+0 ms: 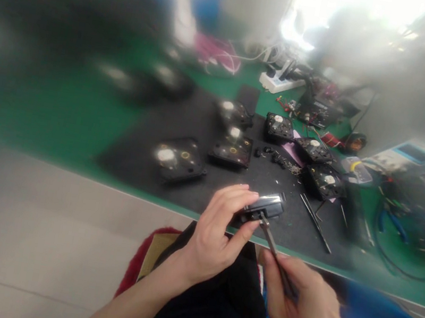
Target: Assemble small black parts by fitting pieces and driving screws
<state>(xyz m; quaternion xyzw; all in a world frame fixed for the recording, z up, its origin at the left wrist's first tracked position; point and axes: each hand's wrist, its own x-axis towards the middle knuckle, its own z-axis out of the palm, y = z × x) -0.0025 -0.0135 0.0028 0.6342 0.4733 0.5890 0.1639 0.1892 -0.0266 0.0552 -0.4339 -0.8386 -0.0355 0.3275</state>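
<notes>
Item: one small dark housing (270, 204), boxy with softened corners; upper face smooth, glossy grey, carrying a bright streak of reflected light; side towards the person black, with a recess and finer parts too small to identify. Location: raised at the near edge of the worktop (56, 102), in front of the black mat (287, 222). Left hand (218, 224): grip closed about the housing's left end, fingers over the top, thumb below. Right hand (304, 308): grip closed round the shaft of a slim grey metal tool (271, 239), slanted, its narrow tip at the recess; tip contact cannot be confirmed. Also on the mat: black square units (231, 154) bearing pale shiny spots, some blurred; loose silvery screws (294, 169) beside small black parts (276, 158); a thin dark rod (315, 223), lying aslant near the worktop's near edge, right of the housing.
</notes>
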